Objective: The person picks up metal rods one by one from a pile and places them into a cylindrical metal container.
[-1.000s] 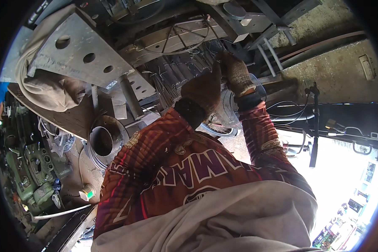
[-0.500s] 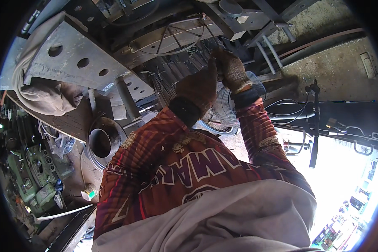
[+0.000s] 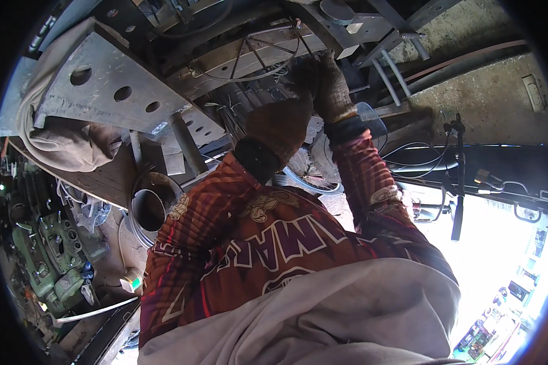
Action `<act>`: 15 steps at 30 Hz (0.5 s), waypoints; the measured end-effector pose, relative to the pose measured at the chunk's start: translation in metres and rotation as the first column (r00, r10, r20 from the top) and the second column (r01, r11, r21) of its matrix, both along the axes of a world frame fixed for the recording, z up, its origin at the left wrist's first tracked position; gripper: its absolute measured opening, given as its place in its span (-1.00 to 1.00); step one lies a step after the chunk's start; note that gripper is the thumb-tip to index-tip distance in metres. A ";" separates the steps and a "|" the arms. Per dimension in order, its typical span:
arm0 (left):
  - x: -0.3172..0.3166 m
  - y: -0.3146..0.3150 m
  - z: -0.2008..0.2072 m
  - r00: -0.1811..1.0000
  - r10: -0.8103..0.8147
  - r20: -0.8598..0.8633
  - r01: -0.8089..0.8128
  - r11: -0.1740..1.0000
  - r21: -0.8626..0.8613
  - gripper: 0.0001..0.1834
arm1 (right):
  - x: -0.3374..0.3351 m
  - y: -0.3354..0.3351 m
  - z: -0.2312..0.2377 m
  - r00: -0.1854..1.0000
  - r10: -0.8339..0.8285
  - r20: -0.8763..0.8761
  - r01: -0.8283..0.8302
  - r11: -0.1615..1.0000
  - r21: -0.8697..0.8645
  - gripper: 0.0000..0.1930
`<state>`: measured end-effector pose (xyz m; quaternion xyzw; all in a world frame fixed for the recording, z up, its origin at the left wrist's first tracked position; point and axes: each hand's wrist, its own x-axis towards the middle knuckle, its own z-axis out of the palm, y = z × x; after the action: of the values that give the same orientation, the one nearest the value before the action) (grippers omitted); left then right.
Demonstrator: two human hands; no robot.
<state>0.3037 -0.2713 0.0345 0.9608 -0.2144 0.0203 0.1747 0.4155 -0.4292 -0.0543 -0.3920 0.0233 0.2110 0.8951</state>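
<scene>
Both my hands wear brown knitted work gloves and reach forward, close together, beside a rack of metal strips and rods (image 3: 240,100). My left hand (image 3: 280,118) has its fingertips in dark shade next to my right hand; the fingers look curled round something I cannot make out. Slightly farther forward, my right hand (image 3: 333,94) bends its fingers below a steel beam, and what they close on is hidden. A thin metal ring with spokes (image 3: 249,76) lies just left of the hands. Wire mesh (image 3: 371,118) stands right beside my right wrist.
At left are a steel bracket with round holes (image 3: 103,88), a grey cloth (image 3: 64,143) and an open pipe end (image 3: 148,208). A green machine (image 3: 52,252) stands lower left. A spoked wheel (image 3: 313,182) lies under my arms. Cables (image 3: 417,161) hang at right near a black bar (image 3: 458,194).
My right hand has moved forward and its fingers now point up toward the beam. The left hand has shifted slightly left, with its fingertips still close to the right hand.
</scene>
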 end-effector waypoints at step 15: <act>0.044 0.101 0.009 0.927 -0.322 0.195 0.282 0.937 0.207 -0.66 | 0.006 0.095 0.024 0.898 -0.437 -0.056 0.434 0.899 -0.050 -0.34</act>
<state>0.3474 -0.1699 0.0438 0.9191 -0.3797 0.0830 0.0651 0.4220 -0.3344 -0.0304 -0.3858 0.1435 0.0178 0.9112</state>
